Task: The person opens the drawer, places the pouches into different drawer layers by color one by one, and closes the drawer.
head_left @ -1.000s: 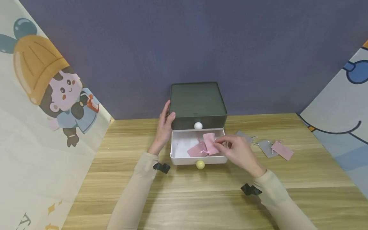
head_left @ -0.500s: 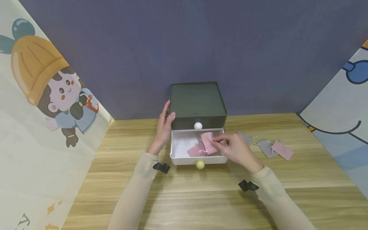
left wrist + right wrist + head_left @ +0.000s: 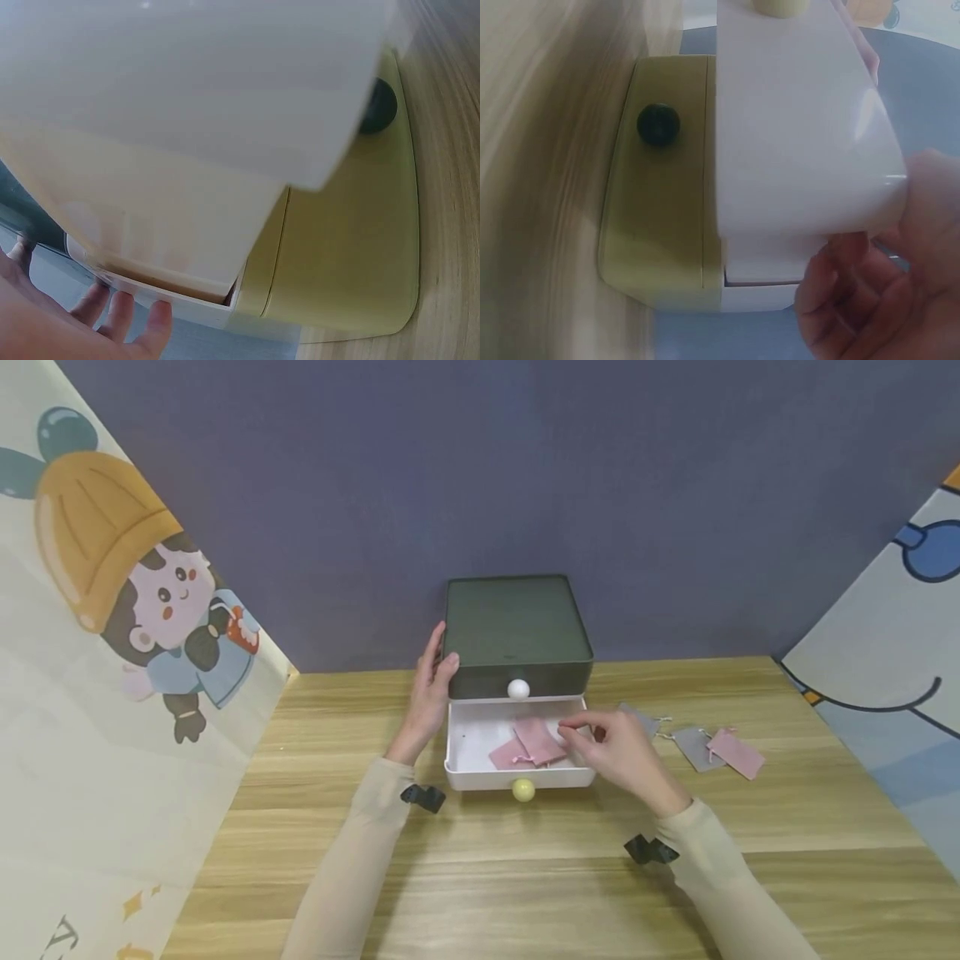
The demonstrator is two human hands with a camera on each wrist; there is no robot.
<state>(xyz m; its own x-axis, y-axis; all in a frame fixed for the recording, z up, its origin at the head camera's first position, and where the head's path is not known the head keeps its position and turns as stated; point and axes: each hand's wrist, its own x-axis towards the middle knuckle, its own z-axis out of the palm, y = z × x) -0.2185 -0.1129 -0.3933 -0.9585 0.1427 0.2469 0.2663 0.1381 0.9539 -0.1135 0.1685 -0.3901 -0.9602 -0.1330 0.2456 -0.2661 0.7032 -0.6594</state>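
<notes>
The white drawer [image 3: 468, 760] with a yellow knob [image 3: 523, 790] is pulled out beneath the dark green top [image 3: 517, 618] of a small drawer cabinet. Two pink drawstring pouches [image 3: 537, 740] lie overlapping inside it. My left hand [image 3: 429, 697] rests against the cabinet's left side, fingers extended; the left wrist view shows its fingertips [image 3: 159, 315] on the cabinet's side. My right hand [image 3: 611, 752] is over the drawer's right edge, thumb and index finger close together, no pouch between them. In the right wrist view that hand [image 3: 877, 292] has loosely bent fingers beside the drawer.
Right of the cabinet, two grey pouches [image 3: 699, 750] and a pink pouch [image 3: 738, 753] lie on the wooden table [image 3: 480, 877]. A yellow bottom drawer [image 3: 352, 240] with a dark knob shows in the wrist views. A dark blue wall [image 3: 480, 468] stands behind.
My right hand has let go of the upper pink pouch, which now lies tilted on the other one in the drawer. My left hand has stayed in place.
</notes>
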